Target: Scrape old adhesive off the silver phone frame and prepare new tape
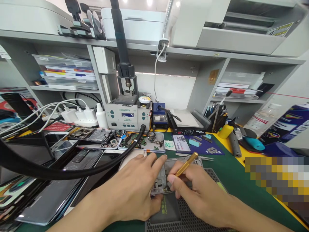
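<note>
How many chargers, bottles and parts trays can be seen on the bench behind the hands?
White chargers: 3
White bottle: 1
Yellow bottle: 1
Parts trays: 2
Total: 7

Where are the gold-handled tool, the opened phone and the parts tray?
gold-handled tool [186, 164], head view, middle of the brass handle above the right hand.
opened phone [161, 180], head view, exposed inner frame between the two hands.
parts tray [158, 150], head view, front rim near its right corner.
</note>
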